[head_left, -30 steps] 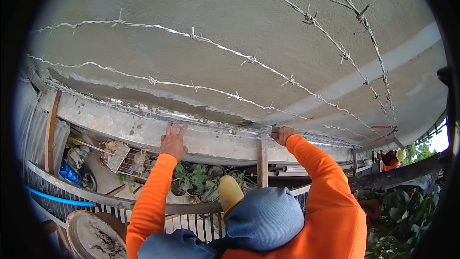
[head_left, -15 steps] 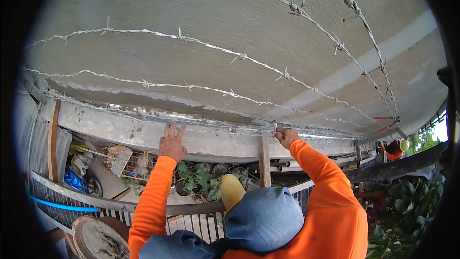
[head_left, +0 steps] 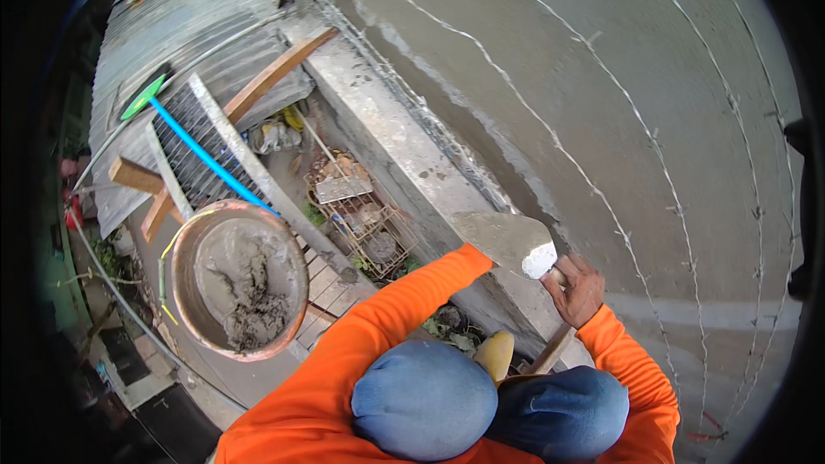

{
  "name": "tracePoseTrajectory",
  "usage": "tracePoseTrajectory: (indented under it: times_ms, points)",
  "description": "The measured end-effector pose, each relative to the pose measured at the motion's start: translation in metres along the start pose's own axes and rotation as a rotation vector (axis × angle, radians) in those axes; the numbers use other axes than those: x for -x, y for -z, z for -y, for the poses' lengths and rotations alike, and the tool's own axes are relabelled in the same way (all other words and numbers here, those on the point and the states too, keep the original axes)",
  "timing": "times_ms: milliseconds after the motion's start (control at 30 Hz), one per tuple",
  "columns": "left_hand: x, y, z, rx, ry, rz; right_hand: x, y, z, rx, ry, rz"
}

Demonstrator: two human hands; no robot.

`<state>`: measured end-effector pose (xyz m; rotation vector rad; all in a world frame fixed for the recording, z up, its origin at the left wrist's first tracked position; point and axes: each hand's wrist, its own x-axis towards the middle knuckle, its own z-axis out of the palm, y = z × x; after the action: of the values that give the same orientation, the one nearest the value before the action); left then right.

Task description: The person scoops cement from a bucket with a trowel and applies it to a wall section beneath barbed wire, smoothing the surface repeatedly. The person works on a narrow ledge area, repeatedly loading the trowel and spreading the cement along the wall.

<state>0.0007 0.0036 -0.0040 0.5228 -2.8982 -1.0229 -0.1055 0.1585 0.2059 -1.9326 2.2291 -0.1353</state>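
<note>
My right hand (head_left: 577, 290) is closed around the handle of a trowel (head_left: 503, 238). Its broad grey blade points left over the concrete ledge (head_left: 378, 112), with a bright patch near the handle. Behind the blade my left hand is hidden; only the orange left sleeve (head_left: 412, 288) shows, reaching up to the blade's lower edge. To the left stands a round bucket (head_left: 178, 279) with wet grey mortar (head_left: 258, 305) heaped inside. A plastered grey wall (head_left: 619, 232) rises along the far side of the ledge.
Barbed wire strands (head_left: 563, 150) run in front of the wall at right. Below the ledge lies a wire crate (head_left: 387, 228). A blue pole (head_left: 206, 150) with a green end, a wooden beam (head_left: 279, 73) and corrugated roofing (head_left: 185, 30) are at the upper left.
My view has swung left, bringing the whole mortar bucket in. The trowel blade now shows broadly in my right hand. My left hand, earlier spread on the ledge, is now hidden behind it.
</note>
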Motion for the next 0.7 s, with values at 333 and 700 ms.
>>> tracePoseTrajectory:
  times_ms: [333, 700]
  points:
    - [0.015, 0.0, -0.02, 0.062, -0.066, 0.007, -0.2, -0.022, 0.262, 0.27, 0.847, 0.004]
    - [0.023, -0.005, -0.018, 0.069, -0.083, -0.013, -0.204, -0.093, 0.272, -0.248, 0.801, 0.25]
